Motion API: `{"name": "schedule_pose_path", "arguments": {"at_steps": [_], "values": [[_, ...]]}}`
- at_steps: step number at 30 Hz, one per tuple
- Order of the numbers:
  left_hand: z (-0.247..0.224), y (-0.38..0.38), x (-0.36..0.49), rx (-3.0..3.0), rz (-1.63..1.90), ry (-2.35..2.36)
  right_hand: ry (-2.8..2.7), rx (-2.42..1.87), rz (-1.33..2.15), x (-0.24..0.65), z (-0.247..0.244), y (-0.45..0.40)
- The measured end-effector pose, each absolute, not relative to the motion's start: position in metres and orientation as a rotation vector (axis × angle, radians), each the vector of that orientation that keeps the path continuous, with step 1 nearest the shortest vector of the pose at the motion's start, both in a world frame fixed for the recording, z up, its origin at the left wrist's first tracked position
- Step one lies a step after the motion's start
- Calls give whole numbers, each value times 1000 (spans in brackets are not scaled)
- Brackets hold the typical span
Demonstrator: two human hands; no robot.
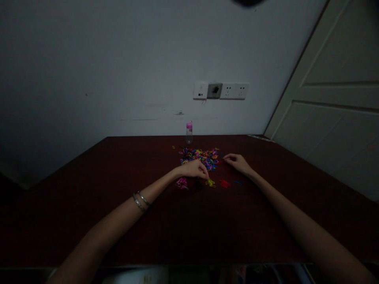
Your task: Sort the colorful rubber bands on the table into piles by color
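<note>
A heap of small multicoloured plastic looped clips, like stitch markers point(211, 156), lies on the dark red table point(166, 228). My left hand point(194, 169) reaches across the heap's near edge with fingers pinched downward. Its fingertips are at a small yellow pile of clips point(211, 183); whatever they pinch is too small to make out. To the right of the heap, my right hand point(238, 163) has thumb and fingertips drawn together, and I cannot make out what is between them. Separate small groups lie in front: pink clips point(182, 183), a dark group point(198, 184), red clips point(224, 184) and blue clips point(238, 182).
Behind the heap a clear bottle with a pink top point(189, 133) stands upright near the wall. One yellow clip point(173, 147) lies apart at the back left. Sockets point(227, 91) are on the wall, and a pale panelled door point(334, 106) borders the right side.
</note>
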State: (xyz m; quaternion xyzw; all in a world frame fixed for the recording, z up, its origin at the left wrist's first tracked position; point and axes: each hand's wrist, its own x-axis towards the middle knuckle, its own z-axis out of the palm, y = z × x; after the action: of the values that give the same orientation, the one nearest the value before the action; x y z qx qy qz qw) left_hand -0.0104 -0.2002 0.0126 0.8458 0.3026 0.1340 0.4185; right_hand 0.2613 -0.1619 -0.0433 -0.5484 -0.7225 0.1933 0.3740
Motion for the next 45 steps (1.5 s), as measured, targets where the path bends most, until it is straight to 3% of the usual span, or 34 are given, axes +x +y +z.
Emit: {"name": "schedule_pose_path", "arguments": {"at_steps": [10, 17, 24, 45], "values": [[17, -184, -25, 2042, 563, 867, -1859, -1429, 483, 261, -40, -165], [0, -141, -78, 1733, 985, 1245, -1884, -1323, 608, 255, -38, -166], [-14, -116, -138, 1384, 1287, 1278, -1951, -1320, 627, 256, -41, -163], [-29, -114, -144, 1519, 1278, 1372, -2092, -1336, 485, 255, -36, -167]]}}
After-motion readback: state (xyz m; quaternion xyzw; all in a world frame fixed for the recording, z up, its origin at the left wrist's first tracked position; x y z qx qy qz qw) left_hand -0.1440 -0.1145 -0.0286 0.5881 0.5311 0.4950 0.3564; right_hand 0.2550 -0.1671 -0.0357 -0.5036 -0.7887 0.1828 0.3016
